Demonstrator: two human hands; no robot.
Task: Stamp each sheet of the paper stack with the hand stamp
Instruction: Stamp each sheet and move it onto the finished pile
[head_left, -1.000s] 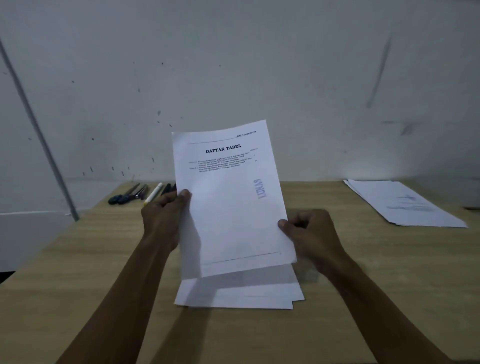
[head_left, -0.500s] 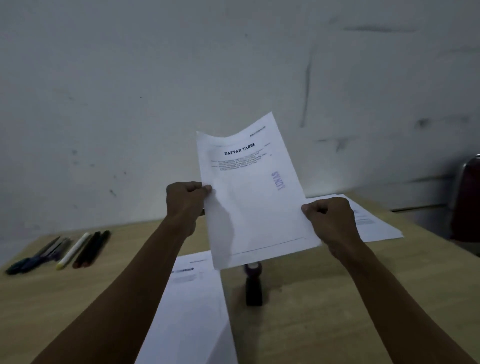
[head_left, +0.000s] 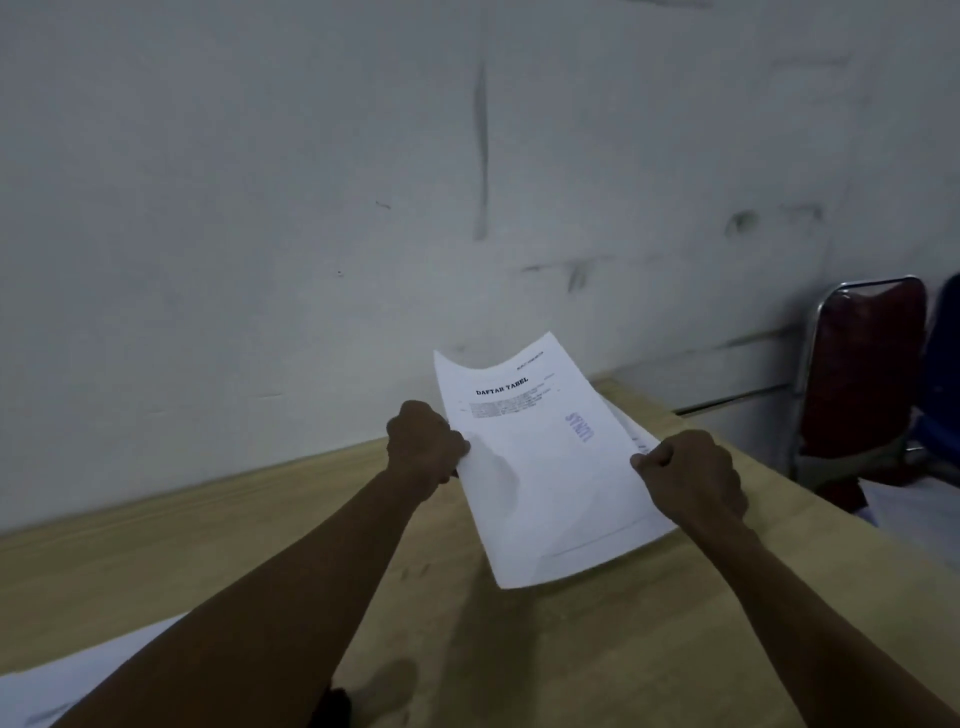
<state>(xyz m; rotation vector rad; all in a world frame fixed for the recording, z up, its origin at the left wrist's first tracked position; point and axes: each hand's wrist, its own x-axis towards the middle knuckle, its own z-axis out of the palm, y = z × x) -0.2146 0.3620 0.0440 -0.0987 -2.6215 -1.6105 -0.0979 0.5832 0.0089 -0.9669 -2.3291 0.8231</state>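
At the near-left corner of the table (head_left: 156, 571) we see the unstamped paper stack (head_left: 78, 680), only its white corner showing beside our left forearm. A dark shape at the near edge, just right of that forearm, may be the hand stamp (head_left: 337, 701); we cannot tell for sure.

Our left hand (head_left: 426, 447) pinches the left edge of the stamped sheet (head_left: 550, 478), fingers curled round the paper. The sheet, headed "DAFTAR TABEL" and bearing a blue stamp mark near its right edge, hangs low above the table's far-right part, over the done pile (head_left: 631, 434), whose edges peek out beneath it. Our right hand (head_left: 691, 478) grips the sheet's right edge the same way.

We judge the sheet light and limp: it already bows between our hands, so holding both long edges keeps it flat enough to lay square. It should slide easily on the pile, and a hard pinch would crease it.

Beyond the table's right edge stands a red chair (head_left: 862, 374).
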